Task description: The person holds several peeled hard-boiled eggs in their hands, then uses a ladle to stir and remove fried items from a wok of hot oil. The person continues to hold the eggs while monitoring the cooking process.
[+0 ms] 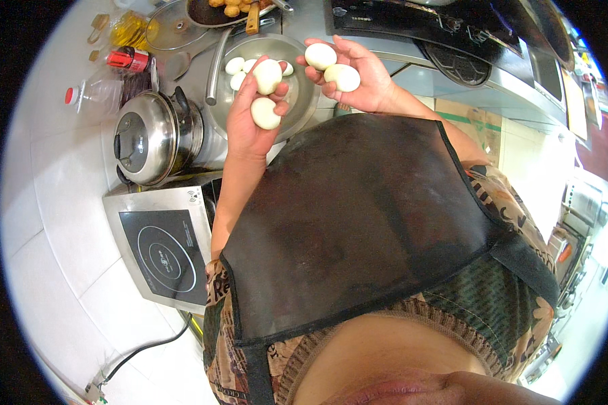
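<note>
Two peeled eggs [266,96] lie in my left hand [253,126], one above the other, with the fingers curled around them. My right hand [367,81] cradles two more peeled eggs [343,77] side by side on the palm and fingers. Below and behind my left hand is a wide steel pan [299,114] with a long metal handle. Several white eggs [234,65] rest in the pan, some partly hidden by my left hand.
A lidded steel pot [149,139] stands left of the pan, and an induction cooker [164,253] is nearer me. A metal spoon [178,65], a glass lid [175,25], bottles [131,59] and a frying pan with browned balls [230,7] are at the upper left.
</note>
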The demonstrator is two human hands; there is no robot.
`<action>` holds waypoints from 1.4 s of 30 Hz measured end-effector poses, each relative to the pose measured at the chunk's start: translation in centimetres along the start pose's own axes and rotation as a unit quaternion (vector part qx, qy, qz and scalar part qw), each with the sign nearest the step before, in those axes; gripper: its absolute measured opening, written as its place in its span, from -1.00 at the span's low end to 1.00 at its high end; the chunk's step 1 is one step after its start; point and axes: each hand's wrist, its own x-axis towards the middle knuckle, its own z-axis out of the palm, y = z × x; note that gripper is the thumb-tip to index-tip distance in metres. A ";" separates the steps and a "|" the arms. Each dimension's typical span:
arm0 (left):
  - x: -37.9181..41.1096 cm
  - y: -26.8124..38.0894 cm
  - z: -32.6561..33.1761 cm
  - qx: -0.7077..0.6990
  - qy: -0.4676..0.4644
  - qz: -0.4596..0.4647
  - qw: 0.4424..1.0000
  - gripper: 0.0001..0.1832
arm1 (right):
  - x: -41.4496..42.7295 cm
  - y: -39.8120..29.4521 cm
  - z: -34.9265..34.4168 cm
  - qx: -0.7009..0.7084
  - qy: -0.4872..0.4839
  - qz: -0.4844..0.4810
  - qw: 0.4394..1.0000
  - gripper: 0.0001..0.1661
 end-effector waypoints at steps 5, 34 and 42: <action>0.1 0.1 -0.5 -0.093 0.005 -0.044 0.995 -0.60 | 0.2 -0.2 -0.8 0.020 -0.025 0.023 0.999 -0.50; -0.3 -4.7 -2.8 -0.210 0.122 -0.131 0.961 -0.65 | -1.8 1.1 -3.1 -0.096 0.125 -0.019 0.987 -0.70; -0.1 -6.0 -2.7 -0.143 0.144 -0.109 0.973 -0.65 | -2.7 -0.2 -3.5 -0.090 0.095 0.065 0.989 -0.71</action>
